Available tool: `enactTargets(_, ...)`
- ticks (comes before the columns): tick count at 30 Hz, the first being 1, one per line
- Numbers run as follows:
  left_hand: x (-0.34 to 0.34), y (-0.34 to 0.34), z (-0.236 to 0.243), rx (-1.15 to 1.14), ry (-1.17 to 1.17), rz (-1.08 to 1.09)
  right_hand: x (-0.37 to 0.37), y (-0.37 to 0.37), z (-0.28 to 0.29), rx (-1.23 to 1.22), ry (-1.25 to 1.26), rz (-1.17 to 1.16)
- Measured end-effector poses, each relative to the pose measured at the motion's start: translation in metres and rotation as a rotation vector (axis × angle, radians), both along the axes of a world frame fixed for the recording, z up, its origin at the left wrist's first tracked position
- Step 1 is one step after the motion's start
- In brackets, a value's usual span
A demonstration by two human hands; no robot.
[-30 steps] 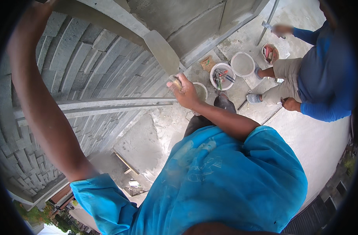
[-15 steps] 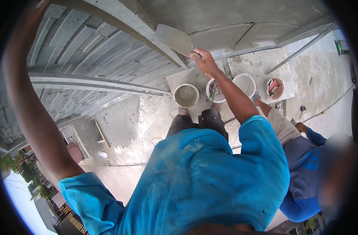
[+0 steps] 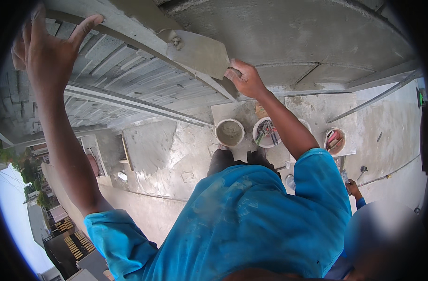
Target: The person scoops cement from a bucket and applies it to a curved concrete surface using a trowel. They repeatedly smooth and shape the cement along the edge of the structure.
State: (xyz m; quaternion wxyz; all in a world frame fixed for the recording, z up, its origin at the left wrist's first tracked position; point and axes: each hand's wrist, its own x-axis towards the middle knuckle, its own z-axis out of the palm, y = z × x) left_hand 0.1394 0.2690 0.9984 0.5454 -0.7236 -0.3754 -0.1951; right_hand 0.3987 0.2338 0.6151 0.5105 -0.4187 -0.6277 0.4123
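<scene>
My right hand (image 3: 249, 82) is closed round the handle of a trowel (image 3: 202, 52). Its broad, mortar-smeared blade lies close against a long pale strip (image 3: 150, 40) along the edge of the grey plastered surface (image 3: 270, 35). A small lump of wet mortar (image 3: 176, 43) sits at the blade's far left corner. At the upper left my left hand (image 3: 50, 54) is raised, thumb stretched wide and fingers apart, next to the same strip. I cannot tell whether it presses on the strip; nothing shows in it.
Below stand a bucket of mortar (image 3: 229, 132), a bucket of tools (image 3: 266, 133) and another with red-handled tools (image 3: 335, 141). A co-worker's hand (image 3: 352, 188) shows at the right. Stacked-stone cladding (image 3: 115, 70) and a metal rail (image 3: 139, 104) lie at the left.
My left hand has come down into view beside the strip. The trowel has shifted slightly left along the strip, and a mortar lump now shows on it. The co-worker has moved lower.
</scene>
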Motion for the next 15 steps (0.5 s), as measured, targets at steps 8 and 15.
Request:
enactTargets(8,0.0,0.006,-0.003,-0.058,-0.028,-0.103,0.003,0.007,0.059,0.008,0.094,0.094)
enactTargets(15,-0.001,0.007,-0.004,-0.104,-0.12,-0.246,0.028,-0.024,0.129,0.114,-0.127,-0.128)
